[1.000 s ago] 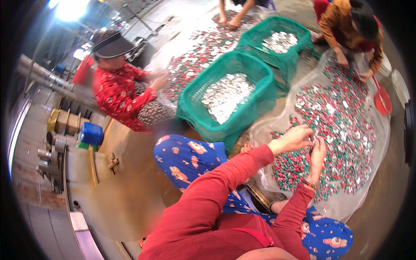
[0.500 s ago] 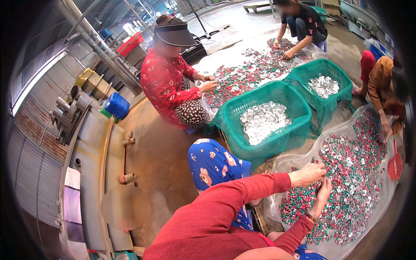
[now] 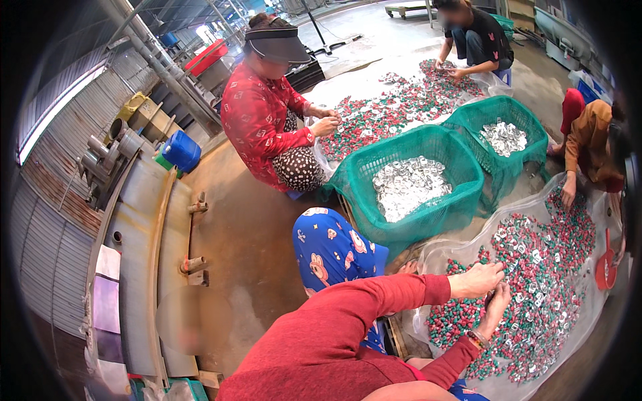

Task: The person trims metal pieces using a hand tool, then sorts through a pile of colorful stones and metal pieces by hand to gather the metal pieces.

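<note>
My left hand (image 3: 477,280) and my right hand (image 3: 495,310), with beads at its wrist, meet over a pile of small red and green pieces mixed with silvery metal parts (image 3: 535,294). The fingers of both are bent into a pinch, close together. Whatever lies between them is too small and covered to make out. Under the pile spreads a translucent plastic sheet (image 3: 428,257). Beyond my knee, in blue patterned cloth, stands a green mesh-lined basket (image 3: 348,170) with many silvery metal parts (image 3: 409,187) inside.
A second green basket (image 3: 528,120) adjoins the first. A person in a red shirt (image 3: 257,113) and one in black (image 3: 478,43) work at another pile (image 3: 388,117). A person in brown (image 3: 588,140) reaches into my pile's far end. A red scoop (image 3: 604,267) lies on the sheet's edge.
The view has shifted slightly. My hands remain together over the pile, fingers still pinched. The person in brown has moved a hand toward the pile's far end.
</note>
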{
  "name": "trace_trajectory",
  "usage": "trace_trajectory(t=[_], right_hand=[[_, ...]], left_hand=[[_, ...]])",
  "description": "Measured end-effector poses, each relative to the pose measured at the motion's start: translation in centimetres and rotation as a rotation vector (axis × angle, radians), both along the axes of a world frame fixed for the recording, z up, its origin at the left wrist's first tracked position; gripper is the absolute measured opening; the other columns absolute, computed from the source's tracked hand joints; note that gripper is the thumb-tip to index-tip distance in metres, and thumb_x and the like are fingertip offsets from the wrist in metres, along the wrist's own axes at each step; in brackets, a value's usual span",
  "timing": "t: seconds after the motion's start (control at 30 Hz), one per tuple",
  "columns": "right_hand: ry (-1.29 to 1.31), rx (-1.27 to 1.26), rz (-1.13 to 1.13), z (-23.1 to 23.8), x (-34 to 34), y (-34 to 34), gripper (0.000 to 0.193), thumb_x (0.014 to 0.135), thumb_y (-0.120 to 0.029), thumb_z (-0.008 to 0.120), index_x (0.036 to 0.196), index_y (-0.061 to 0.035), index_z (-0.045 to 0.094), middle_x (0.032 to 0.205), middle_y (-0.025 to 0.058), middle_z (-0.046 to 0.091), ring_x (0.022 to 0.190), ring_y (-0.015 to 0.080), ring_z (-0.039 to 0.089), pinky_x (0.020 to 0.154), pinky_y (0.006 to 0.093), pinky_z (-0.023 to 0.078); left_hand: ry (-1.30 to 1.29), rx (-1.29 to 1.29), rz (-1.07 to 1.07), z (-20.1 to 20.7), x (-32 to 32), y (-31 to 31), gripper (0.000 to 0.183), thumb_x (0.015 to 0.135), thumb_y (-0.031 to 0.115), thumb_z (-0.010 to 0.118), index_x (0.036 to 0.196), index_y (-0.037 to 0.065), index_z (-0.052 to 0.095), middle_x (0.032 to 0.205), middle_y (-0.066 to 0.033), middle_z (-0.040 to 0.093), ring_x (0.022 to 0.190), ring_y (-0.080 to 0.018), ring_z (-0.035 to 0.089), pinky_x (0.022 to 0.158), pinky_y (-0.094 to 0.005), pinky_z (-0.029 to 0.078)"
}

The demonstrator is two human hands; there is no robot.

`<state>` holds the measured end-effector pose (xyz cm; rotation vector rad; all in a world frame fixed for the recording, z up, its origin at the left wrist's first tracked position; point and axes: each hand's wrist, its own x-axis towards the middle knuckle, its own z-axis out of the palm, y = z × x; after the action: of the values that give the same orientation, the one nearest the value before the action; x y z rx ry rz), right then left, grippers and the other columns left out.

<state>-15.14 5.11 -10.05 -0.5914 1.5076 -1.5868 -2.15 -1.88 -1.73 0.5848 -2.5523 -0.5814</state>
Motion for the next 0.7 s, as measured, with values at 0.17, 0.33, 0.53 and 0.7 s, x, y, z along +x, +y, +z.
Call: trace_trajectory(t=[0.17, 0.33, 0.53, 0.7], right_hand=[[-0.130, -0.038, 0.073, 0.1, 0.3, 0.0, 0.014, 0.090, -0.017, 0.051, 0.088, -0.0028, 0.054, 0.068, -0.0031, 0.049, 0.052, 0.0041, 0.039, 0.044, 0.0200, 0.031], [0.104, -0.066, 0.113, -0.2, -0.3, -0.1, 0.013, 0.092, -0.013, 0.047, 0.091, -0.0022, 0.055, 0.070, -0.0037, 0.049, 0.054, 0.0036, 0.038, 0.046, 0.0193, 0.028], [-0.008, 0.051, 0.126, 2.6, 0.5, 0.3, 0.012, 0.092, -0.015, 0.047, 0.092, -0.0043, 0.053, 0.067, -0.0043, 0.048, 0.053, 0.0029, 0.038, 0.045, 0.0191, 0.027], [0.157, 0.053, 0.077, 1.2, -0.1, 0.3, 0.014, 0.094, -0.016, 0.045, 0.098, -0.0031, 0.048, 0.071, -0.0019, 0.047, 0.058, 0.0056, 0.042, 0.049, 0.0202, 0.033]], left_hand=[[-0.125, -0.154, -0.008, 0.1, 0.5, 0.9, 0.024, 0.074, 0.010, 0.056, 0.092, -0.004, 0.051, 0.096, -0.0141, 0.051, 0.088, -0.0283, 0.056, 0.064, -0.0376, 0.050], [-0.150, 0.102, 0.022, 1.4, 0.5, 0.3, 0.023, 0.078, 0.009, 0.055, 0.097, -0.002, 0.048, 0.100, -0.0179, 0.048, 0.088, -0.0338, 0.056, 0.062, -0.0413, 0.049], [-0.039, 0.307, 0.067, 2.1, 1.3, -0.2, 0.022, 0.077, 0.012, 0.059, 0.091, -0.002, 0.051, 0.096, -0.0198, 0.051, 0.088, -0.0394, 0.055, 0.071, -0.0478, 0.043], [0.034, 0.647, 0.071, 2.2, 1.3, -0.9, 0.028, 0.081, 0.020, 0.062, 0.097, -0.002, 0.054, 0.081, -0.0150, 0.059, 0.073, -0.0262, 0.061, 0.057, -0.0392, 0.048]])
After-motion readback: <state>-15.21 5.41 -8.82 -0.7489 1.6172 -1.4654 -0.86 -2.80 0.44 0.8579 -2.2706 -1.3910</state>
